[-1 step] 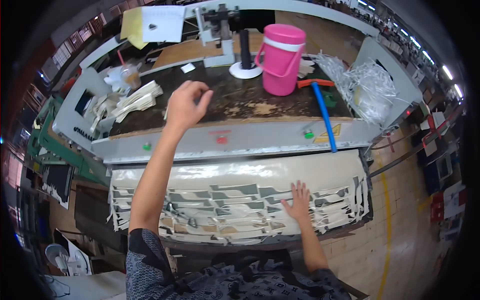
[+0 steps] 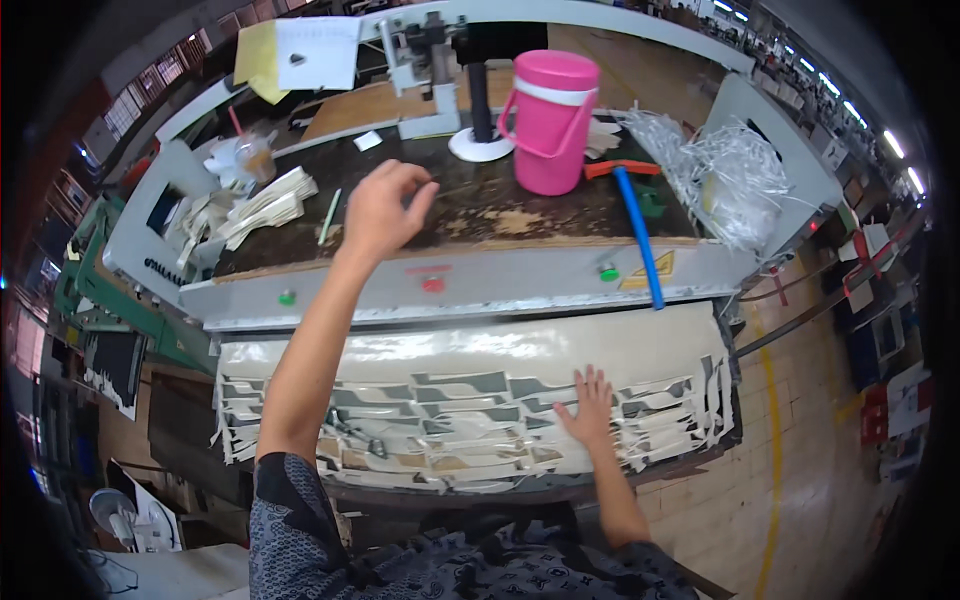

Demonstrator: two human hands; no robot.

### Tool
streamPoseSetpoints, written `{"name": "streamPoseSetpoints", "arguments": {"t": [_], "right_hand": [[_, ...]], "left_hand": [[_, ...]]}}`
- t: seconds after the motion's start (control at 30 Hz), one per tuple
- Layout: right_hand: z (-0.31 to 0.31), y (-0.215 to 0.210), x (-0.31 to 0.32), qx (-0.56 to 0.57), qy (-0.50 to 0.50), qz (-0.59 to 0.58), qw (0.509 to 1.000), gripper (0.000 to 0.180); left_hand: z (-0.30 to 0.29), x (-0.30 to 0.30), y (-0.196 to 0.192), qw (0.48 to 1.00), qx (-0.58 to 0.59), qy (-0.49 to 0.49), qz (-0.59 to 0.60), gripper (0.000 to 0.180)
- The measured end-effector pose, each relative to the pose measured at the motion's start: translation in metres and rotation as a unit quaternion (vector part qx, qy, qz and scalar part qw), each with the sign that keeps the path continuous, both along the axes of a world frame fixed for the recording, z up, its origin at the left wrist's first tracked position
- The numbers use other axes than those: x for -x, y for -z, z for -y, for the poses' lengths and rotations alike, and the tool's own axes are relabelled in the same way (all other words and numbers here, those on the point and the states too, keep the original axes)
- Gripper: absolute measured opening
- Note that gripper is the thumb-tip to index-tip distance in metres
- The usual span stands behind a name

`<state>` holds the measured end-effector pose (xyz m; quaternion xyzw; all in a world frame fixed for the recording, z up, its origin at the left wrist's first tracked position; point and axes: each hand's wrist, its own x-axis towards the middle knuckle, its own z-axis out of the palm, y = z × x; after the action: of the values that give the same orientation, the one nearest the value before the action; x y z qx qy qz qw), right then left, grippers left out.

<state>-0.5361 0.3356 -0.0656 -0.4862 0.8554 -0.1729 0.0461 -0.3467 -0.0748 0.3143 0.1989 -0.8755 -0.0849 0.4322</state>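
My left hand (image 2: 388, 208) is raised over the dark worktop, fingers loosely curled and thumb apart, with nothing visible in it. Beside it a slim pale green stick (image 2: 330, 216), perhaps a pen, lies on the worktop. My right hand (image 2: 590, 412) rests flat, fingers spread, on a glossy cream sheet (image 2: 470, 345). Rows of long shapes are cut out of the near half of this sheet, leaving ragged strips. On its left part lies a small dark metal outline (image 2: 355, 432), probably a cutting die.
On the worktop stand a pink jug (image 2: 552, 125) and a black post on a white base (image 2: 482, 146). An orange-headed hammer (image 2: 640, 235) with a blue handle overhangs the front edge. Cream strips (image 2: 270, 208), a drink cup (image 2: 257, 160) and clear plastic strands (image 2: 735, 180) flank them.
My left hand has shifted slightly right relative to the worktop, uncovering the pale green stick. The whole view has shifted a little; my right hand stays flat on the sheet.
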Motion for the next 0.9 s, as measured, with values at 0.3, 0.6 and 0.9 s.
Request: {"name": "streamPoseSetpoints", "arguments": {"t": [0.3,0.6,0.9], "right_hand": [[-0.013,-0.011,0.006,0.067,0.012,0.038,0.997,0.093],[-0.020,-0.011,0.024,0.082,-0.004,0.056,0.995,0.092],[-0.020,-0.019,0.023,0.057,-0.020,0.067,0.996,0.093]], "left_hand": [[-0.122,0.264,-0.002,0.972,0.125,0.193,0.052,0.022],[-0.162,0.347,-0.027,0.886,-0.304,-0.001,0.349,0.063],[-0.131,0.289,0.018,0.964,-0.110,0.050,0.237,0.033]]}}
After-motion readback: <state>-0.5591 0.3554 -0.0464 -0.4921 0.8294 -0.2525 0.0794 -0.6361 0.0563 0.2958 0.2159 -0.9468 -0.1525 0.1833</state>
